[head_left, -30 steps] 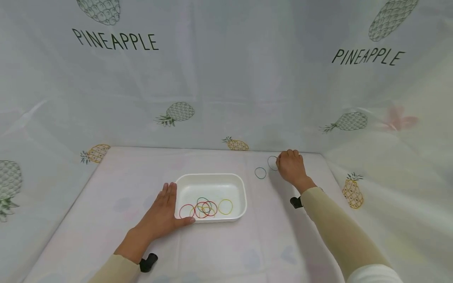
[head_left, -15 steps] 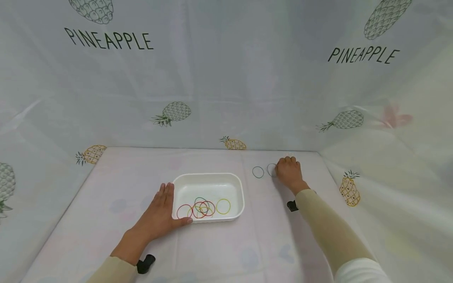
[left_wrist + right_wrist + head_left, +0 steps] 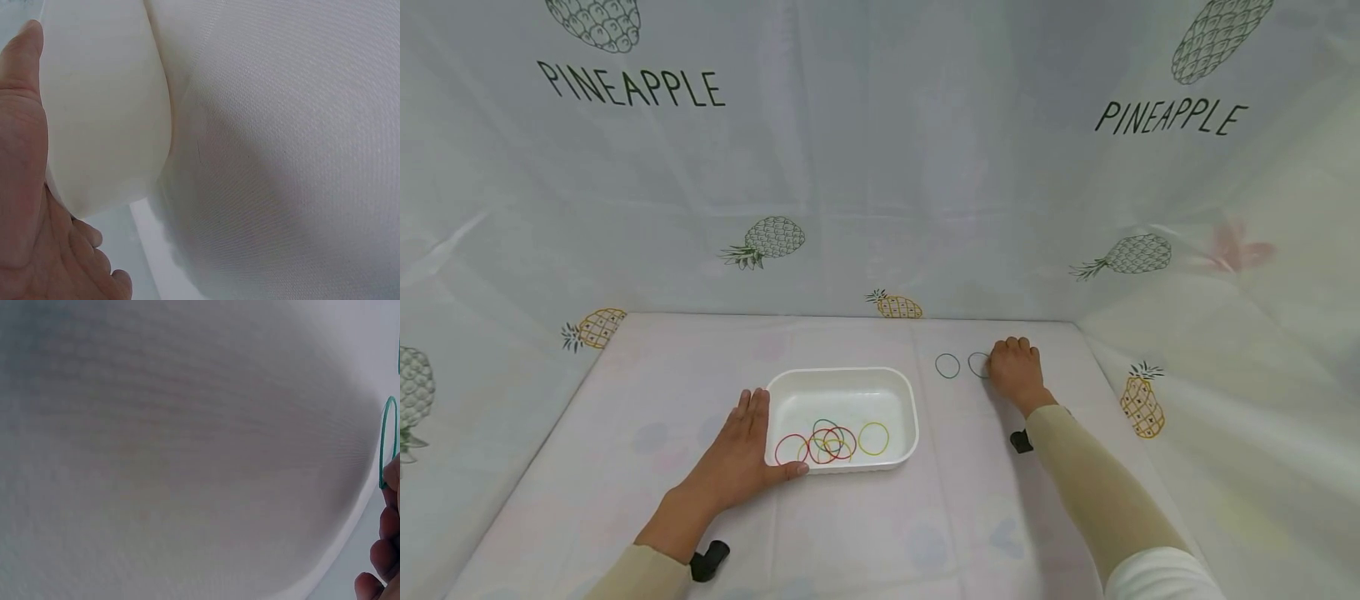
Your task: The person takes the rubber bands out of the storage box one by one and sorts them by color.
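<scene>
My left hand (image 3: 733,467) rests along the left end of a white plastic tray (image 3: 842,400), fingers straight and thumb lying on its front rim. In the left wrist view the thumb lies along the tray wall (image 3: 106,106). Inside the tray are several thin rubber bands, among them a red one (image 3: 776,451), a yellow one (image 3: 888,438) and a green one. At the back right, my right hand (image 3: 1017,375) pinches a green rubber band (image 3: 968,364) close over the cloth. The right wrist view shows this green band (image 3: 383,440) at the fingertips. Another green band (image 3: 936,365) lies just left of it.
A pale cloth covers the table (image 3: 865,533). Behind it hangs a curtain (image 3: 880,150) with printed pineapples, continuing along both sides. A black wrist device (image 3: 710,561) sits under the left wrist, and another (image 3: 1021,442) under the right.
My right hand has come slightly toward me, bringing the pinched green band level with the other one. The left hand and tray stay in place; the head view has shifted a little.
</scene>
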A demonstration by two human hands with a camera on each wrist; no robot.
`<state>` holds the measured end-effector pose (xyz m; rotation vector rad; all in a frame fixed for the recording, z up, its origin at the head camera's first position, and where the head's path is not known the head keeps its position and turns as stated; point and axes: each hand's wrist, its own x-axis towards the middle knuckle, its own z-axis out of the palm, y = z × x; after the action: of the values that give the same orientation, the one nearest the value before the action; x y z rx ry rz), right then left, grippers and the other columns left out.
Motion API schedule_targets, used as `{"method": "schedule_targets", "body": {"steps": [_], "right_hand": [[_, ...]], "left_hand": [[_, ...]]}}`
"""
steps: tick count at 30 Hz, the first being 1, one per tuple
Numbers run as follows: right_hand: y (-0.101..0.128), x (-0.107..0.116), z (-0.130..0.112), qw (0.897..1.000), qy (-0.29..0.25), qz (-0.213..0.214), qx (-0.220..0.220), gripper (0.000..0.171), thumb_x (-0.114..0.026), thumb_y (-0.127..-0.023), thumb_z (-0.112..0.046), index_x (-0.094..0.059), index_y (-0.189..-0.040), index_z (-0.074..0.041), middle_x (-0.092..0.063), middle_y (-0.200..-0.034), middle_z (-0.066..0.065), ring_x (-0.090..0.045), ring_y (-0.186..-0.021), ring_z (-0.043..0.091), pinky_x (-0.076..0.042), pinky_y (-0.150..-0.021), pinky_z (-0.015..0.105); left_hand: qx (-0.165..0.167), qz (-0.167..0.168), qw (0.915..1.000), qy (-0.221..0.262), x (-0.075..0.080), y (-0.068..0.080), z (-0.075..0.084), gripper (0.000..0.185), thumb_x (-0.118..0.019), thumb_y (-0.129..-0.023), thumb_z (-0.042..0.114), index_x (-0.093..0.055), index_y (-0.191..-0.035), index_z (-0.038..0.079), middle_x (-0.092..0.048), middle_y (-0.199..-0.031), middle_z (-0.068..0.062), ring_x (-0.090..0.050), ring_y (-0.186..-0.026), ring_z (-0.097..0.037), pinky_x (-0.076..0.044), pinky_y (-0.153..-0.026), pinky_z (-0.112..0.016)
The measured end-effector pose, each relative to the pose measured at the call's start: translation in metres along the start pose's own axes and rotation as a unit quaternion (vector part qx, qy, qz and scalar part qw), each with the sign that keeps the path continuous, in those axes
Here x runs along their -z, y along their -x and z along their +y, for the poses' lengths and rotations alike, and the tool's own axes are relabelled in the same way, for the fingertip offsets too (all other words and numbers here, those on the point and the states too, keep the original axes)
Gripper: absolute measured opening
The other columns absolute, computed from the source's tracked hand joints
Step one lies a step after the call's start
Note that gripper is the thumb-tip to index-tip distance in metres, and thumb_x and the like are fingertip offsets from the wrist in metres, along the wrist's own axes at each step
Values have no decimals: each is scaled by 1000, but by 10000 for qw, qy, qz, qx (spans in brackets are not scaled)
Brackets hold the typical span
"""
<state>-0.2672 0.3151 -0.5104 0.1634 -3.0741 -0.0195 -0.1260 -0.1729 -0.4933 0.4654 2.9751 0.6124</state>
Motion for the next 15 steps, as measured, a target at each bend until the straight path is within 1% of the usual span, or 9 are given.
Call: {"method": "schedule_targets", "body": {"steps": [5,7,9,10,12,13,15], "right_hand": [[1,-2,0,9998,173,49,91,26,-46,-109,-12,-56,-91,4,-54,-91,17,-50,-95,39,-47,-85,54],[1,-3,1,9993,276,208,140,26,-45,-109,-9,-55,-90,4,-52,-90,17,-49,-93,37,-46,-82,52],[0,-3,0,9980,305,517,183,25,-47,-109,-9,-57,-91,4,-53,-90,17,-49,-91,37,-45,-80,50],[0,-2,0,9970,223,717,198,23,-49,-109,-9,-59,-93,4,-54,-91,18,-49,-92,37,-45,-79,50],[-2,0,-4,9923,-151,1209,237,19,-56,-107,-10,-64,-98,5,-59,-96,19,-52,-95,39,-47,-81,51],[-3,3,-9,9879,-413,1464,295,17,-60,-106,-9,-68,-100,5,-63,-98,20,-55,-96,40,-49,-81,53],[-4,11,-25,9769,-1137,1773,371,15,-66,-104,-10,-74,-108,3,-68,-105,20,-57,-102,42,-51,-87,57]], "left_hand": [[-60,79,9999,-9,0,1,1,136,-69,-84,81,-13,-163,-14,-17,-171,-34,-11,-160,-52,-22,-128,-64],[-52,55,10000,-33,0,1,0,136,-68,-83,81,-12,-163,-14,-16,-171,-34,-11,-160,-51,-22,-128,-63],[-16,-2,10000,-52,-1,1,0,137,-68,-83,82,-11,-163,-13,-15,-172,-33,-9,-161,-51,-20,-129,-63],[-17,-11,10000,-66,-1,1,0,137,-68,-83,82,-11,-163,-14,-14,-172,-33,-9,-161,-51,-20,-129,-63],[-48,7,9999,-101,-2,-1,0,136,-68,-84,82,-11,-163,-14,-14,-172,-34,-8,-161,-51,-20,-128,-65],[-55,23,9999,-114,-1,0,-1,136,-68,-84,81,-12,-163,-15,-14,-171,-34,-8,-160,-52,-20,-128,-66],[-80,53,9999,-105,-1,0,-1,135,-69,-85,79,-13,-162,-15,-13,-171,-35,-8,-160,-53,-19,-127,-67]]}}
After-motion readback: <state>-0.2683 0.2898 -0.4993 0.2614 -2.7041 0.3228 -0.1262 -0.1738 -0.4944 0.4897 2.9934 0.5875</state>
